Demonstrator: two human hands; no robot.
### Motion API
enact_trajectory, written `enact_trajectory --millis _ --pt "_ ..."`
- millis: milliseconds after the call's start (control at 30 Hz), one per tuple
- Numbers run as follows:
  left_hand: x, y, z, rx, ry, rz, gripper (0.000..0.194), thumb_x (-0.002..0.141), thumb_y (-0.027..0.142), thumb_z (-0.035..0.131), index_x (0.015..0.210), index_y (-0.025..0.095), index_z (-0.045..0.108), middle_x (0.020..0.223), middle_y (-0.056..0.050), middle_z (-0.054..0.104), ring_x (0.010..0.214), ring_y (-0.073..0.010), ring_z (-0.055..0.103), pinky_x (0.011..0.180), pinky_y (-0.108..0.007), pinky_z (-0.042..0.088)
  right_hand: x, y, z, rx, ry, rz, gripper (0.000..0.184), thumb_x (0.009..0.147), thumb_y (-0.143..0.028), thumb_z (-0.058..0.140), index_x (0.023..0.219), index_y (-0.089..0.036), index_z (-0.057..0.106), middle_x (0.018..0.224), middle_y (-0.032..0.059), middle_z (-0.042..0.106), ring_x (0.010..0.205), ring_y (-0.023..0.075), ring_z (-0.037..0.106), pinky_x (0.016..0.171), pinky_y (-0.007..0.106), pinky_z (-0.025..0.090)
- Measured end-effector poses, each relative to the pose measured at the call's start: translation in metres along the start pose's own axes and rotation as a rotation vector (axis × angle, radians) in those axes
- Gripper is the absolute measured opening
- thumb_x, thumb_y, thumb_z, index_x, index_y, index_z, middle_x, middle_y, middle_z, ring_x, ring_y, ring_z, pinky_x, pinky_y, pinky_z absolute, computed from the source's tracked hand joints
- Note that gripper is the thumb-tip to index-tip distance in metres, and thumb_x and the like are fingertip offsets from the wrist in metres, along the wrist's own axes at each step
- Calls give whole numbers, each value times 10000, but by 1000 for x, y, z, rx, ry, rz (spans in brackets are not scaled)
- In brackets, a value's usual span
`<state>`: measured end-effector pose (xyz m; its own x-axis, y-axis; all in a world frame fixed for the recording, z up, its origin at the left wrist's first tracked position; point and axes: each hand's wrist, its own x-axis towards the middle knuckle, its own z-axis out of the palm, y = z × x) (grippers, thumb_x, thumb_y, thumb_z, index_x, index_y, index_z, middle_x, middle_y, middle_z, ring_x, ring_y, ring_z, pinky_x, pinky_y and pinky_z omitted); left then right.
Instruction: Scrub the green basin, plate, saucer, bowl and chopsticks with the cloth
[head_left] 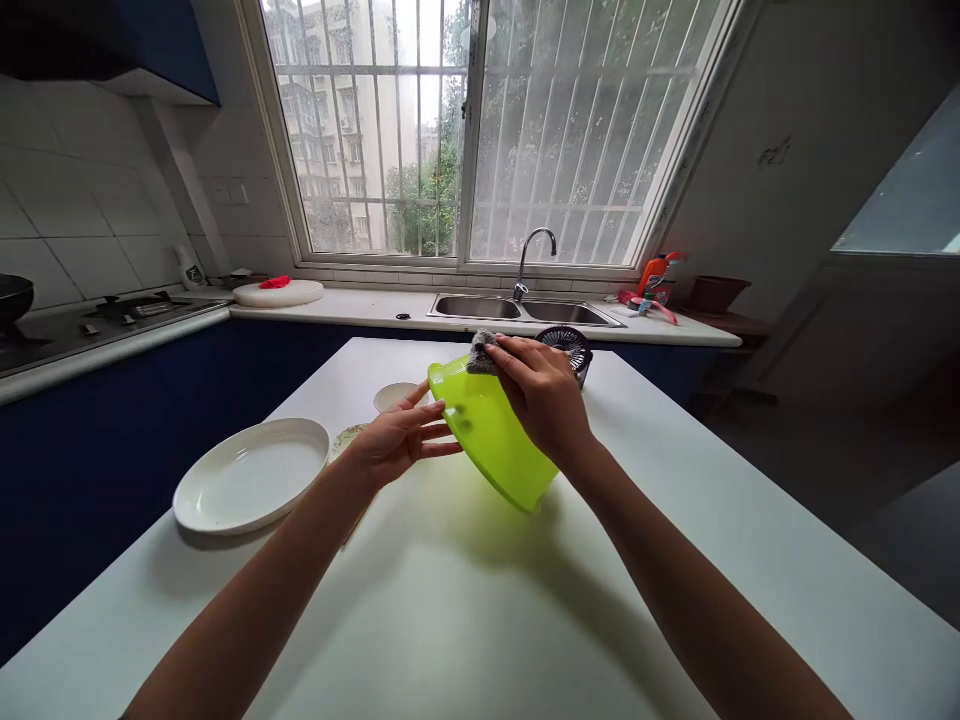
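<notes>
A translucent lime-green plastic basin is held tilted above the white table. My left hand grips its left rim, thumb on the near side and fingers reaching behind it. My right hand presses a grey cloth against the basin's upper edge, fingers closed over the cloth. Left of my left hand lies a large white oval plate. Behind that hand sit a small white bowl and a patterned dish, partly covered by the hand and forearm.
A black round-grilled object stands behind my right hand. Beyond the white table are a double sink with a faucet, an orange spray bottle, a round white board and a gas stove at left.
</notes>
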<state>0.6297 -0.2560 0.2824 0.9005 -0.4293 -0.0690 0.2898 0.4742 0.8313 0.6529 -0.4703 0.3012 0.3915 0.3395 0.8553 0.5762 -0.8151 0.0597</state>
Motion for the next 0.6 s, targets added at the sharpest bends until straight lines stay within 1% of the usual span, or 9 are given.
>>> enact_trajectory --millis 100,167,267,333,400,533,600 --pt "-2 -2 7 -40 45 11 492 785 112 748 1229 278 619 973 -33 744 841 -210 736 840 -440 604 -2 -9 -2 -47 -23 -49 280 1002 -223 506 1206 -224 699 1267 98 682 1169 289 597 952 455 440" --pt "-2 -3 10 -62 81 22 511 785 81 728 1244 272 610 979 -34 740 818 -201 732 821 -435 613 -7 -20 -6 -70 -29 -113 267 1002 -228 511 1180 -220 709 1260 94 686 1167 282 592 943 447 435" --pt "-2 -4 14 -90 139 40 508 789 42 695 1239 263 608 939 -29 734 781 -178 724 793 -402 625 -18 -35 -11 -72 -41 -213 267 1003 -226 506 1176 -205 708 1258 95 687 1163 273 589 933 436 438" --pt "-1 -4 15 -101 169 40 475 801 25 669 1216 249 614 905 -26 730 766 -170 721 771 -382 633 -25 -38 -15 -70 -49 -238 274 1000 -204 505 1193 -203 700 1266 94 683 1170 267 587 939 427 438" --pt "-2 -4 16 -109 189 41 422 820 21 643 1188 227 618 894 -31 727 758 -170 721 753 -379 639 -30 -32 -17 -77 -46 -222 284 995 -188 508 1209 -204 693 1281 98 674 1187 274 580 954 432 434" --pt "-4 -3 23 -109 252 60 343 855 25 605 1159 182 606 922 -59 729 765 -187 726 733 -389 643 -33 -10 -19 -84 31 -78 301 994 -192 511 1243 -219 677 1269 114 674 1172 286 592 947 446 446" --pt "-5 -3 26 -102 281 57 334 868 24 588 1169 169 591 937 -73 730 767 -190 727 725 -383 643 -35 -6 -18 -76 65 -32 307 994 -193 512 1258 -225 668 1264 118 674 1168 283 596 939 445 455"
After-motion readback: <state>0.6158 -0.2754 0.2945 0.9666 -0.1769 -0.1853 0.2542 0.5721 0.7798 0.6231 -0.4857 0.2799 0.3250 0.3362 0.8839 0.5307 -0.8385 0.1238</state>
